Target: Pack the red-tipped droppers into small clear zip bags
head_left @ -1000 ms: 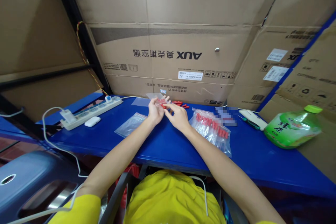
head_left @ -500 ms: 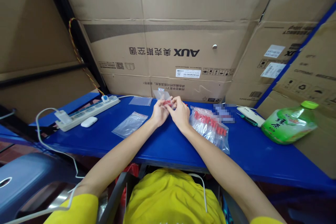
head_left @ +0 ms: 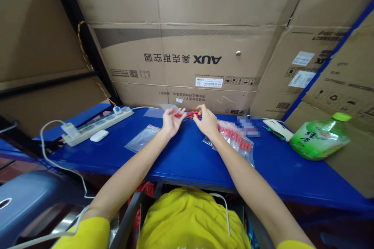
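Note:
Over the back of the blue table (head_left: 181, 159), my left hand (head_left: 172, 122) is closed on a small clear plastic bag (head_left: 167, 106), with red showing at its fingers. Slim red pieces (head_left: 191, 114) lie in the gap between my hands; their exact kind is too small to make out. My right hand (head_left: 208, 122) has its thumb and fingertips closed at the right end of these pieces. Beside its wrist rest clear bags with red-ended pieces (head_left: 235, 136) in a row. A flat clear zip bag (head_left: 142, 138) lies left of my left hand.
A power strip (head_left: 99, 124) and a white case (head_left: 99, 135) are at the left. A green bottle (head_left: 320, 138) and a pale device (head_left: 277, 129) stand to the right. Cardboard (head_left: 181, 39) walls the back. Another clear sheet (head_left: 152, 113) lies behind.
My hands have drawn apart: the left moved slightly left with the bag, the right moved right. Slim red pieces now show between them. The bag has tipped lower to the left.

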`<state>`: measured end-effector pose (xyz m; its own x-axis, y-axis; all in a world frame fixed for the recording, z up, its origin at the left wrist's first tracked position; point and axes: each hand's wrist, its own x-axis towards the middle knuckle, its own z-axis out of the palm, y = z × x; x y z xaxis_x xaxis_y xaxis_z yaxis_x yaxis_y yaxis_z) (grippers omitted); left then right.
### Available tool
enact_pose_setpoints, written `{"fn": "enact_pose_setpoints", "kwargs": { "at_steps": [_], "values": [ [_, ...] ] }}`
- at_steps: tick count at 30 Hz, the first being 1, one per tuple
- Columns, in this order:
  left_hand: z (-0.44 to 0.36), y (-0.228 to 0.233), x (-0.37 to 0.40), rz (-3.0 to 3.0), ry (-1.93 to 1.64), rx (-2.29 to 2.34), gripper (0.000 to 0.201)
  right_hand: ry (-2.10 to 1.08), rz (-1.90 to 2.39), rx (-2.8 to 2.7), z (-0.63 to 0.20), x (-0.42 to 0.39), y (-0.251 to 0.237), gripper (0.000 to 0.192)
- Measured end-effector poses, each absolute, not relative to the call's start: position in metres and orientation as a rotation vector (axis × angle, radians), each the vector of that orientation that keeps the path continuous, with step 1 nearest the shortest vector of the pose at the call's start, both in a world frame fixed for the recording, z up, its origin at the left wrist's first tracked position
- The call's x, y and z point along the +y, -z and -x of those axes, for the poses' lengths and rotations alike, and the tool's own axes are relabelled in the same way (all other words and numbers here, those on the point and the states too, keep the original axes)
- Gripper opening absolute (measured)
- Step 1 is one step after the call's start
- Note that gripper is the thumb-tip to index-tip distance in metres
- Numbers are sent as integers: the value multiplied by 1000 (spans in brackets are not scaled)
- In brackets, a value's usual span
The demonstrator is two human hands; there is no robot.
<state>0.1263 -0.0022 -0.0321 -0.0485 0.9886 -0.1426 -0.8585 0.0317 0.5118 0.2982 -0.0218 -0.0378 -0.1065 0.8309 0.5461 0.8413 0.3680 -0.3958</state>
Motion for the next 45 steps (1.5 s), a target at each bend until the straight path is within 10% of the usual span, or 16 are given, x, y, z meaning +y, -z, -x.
{"fn": "enact_pose_setpoints", "kwargs": {
  "at_steps": [18, 45],
  "values": [
    [-114, 30, 4, -270, -1612, 532, 4, 247, 2019, -2143, -315, 8, 66, 41],
    [-97, 30, 14, -267, -1732, 473, 8, 130, 1290, -2238, -307, -23, 31, 18]
  ]
}}
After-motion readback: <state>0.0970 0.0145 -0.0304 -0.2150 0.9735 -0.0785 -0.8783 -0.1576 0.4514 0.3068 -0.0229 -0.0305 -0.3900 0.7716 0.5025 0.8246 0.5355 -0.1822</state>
